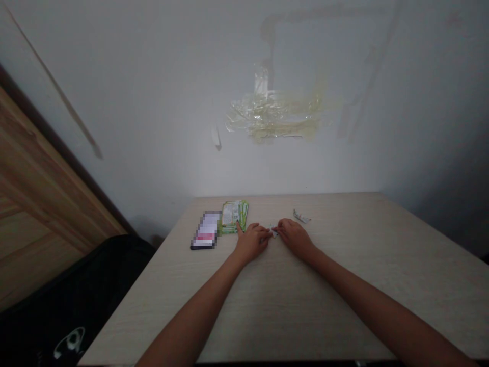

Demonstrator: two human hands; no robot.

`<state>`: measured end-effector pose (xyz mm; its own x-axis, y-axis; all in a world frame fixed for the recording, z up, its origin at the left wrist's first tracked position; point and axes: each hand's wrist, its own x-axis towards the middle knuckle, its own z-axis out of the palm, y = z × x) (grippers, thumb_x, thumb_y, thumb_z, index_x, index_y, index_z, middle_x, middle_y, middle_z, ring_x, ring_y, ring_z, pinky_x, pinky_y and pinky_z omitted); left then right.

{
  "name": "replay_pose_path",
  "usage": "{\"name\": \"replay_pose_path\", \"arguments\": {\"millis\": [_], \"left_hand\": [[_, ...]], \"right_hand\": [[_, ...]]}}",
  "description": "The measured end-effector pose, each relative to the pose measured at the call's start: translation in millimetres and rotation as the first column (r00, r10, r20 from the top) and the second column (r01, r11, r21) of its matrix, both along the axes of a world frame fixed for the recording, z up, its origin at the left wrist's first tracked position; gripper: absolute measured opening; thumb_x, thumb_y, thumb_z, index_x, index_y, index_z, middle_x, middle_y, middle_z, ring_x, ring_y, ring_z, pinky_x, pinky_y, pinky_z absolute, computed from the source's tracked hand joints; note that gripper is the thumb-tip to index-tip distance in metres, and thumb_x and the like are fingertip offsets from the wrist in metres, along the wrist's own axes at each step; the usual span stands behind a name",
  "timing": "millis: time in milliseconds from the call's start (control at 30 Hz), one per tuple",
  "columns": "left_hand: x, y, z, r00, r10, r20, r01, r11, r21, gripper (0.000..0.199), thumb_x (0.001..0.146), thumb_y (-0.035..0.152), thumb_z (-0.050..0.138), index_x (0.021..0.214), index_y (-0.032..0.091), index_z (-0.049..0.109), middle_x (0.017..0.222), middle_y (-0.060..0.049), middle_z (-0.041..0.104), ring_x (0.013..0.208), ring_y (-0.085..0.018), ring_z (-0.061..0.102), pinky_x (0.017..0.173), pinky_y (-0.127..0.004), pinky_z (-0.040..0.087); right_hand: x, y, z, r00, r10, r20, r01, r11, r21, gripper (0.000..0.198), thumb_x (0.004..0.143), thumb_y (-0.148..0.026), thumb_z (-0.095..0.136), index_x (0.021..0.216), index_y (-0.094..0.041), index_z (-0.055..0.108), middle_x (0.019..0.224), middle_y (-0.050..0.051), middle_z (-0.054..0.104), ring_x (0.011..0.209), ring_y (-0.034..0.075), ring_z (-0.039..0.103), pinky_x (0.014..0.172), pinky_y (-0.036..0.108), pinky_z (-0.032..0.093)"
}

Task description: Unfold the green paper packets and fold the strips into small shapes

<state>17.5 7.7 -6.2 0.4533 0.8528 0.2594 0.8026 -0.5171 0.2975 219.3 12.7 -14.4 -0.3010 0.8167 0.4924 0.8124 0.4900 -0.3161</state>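
A small, crumpled white-and-green wrapper (273,230) lies between my two hands, low over the table, partly hidden by fingertips. My left hand (251,243) pinches its left side with thumb and forefinger, the little finger stretched out towards a pile of green-and-white packets (230,213). On the other side, the closed fingers of my right hand (295,237) grip the wrapper's right edge. Just beyond the right hand lies another narrow, twisted wrapper (301,216), touched by neither hand.
A phone (206,230) with a lit, blurred-out screen lies left of the packets. The pale wooden table (282,316) meets a white wall (160,102) bearing peeling clear tape (271,114). A black bag (87,290) and a wooden panel (34,188) stand at the left.
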Motion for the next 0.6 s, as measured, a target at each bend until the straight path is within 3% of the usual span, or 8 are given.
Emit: {"name": "replay_pose_path", "arguments": {"millis": [233,433,600], "left_hand": [[0,0,3.4,1.0,-0.009,0.004,0.009,1.0,-0.018,0.027,0.089,0.03,0.056,0.111,0.04,0.069,0.121,0.001,0.069,0.129,-0.027,0.046,0.11,-0.074,0.0],[0,0,5.1,1.0,-0.007,-0.02,0.007,1.0,-0.014,0.028,0.089,0.03,0.055,0.111,0.038,0.07,0.122,-0.002,0.068,0.129,-0.026,0.047,0.115,-0.068,0.007],[1,-1,3.2,1.0,0.0,0.01,0.0,1.0,-0.001,0.027,0.089,0.03,0.057,0.111,0.038,0.069,0.121,0.0,0.069,0.127,-0.026,0.048,0.112,-0.072,-0.001]], "right_hand": [[-5,14,-5,0.989,-0.084,0.12,0.077,0.995,0.067,0.016,0.098,-0.032,0.05,0.093,-0.019,0.059,0.093,0.011,0.067,0.09,0.023,0.063,0.083,0.034,0.046],[-8,11,-1,0.986,-0.098,0.136,0.086,0.992,0.091,0.016,0.099,-0.03,0.047,0.096,-0.02,0.059,0.094,0.011,0.067,0.095,0.023,0.062,0.085,0.035,0.047],[-6,12,-6,0.995,-0.071,0.07,0.069,0.997,0.04,0.01,0.098,-0.023,0.047,0.097,-0.021,0.056,0.096,0.01,0.066,0.094,0.022,0.062,0.083,0.033,0.047]]}}
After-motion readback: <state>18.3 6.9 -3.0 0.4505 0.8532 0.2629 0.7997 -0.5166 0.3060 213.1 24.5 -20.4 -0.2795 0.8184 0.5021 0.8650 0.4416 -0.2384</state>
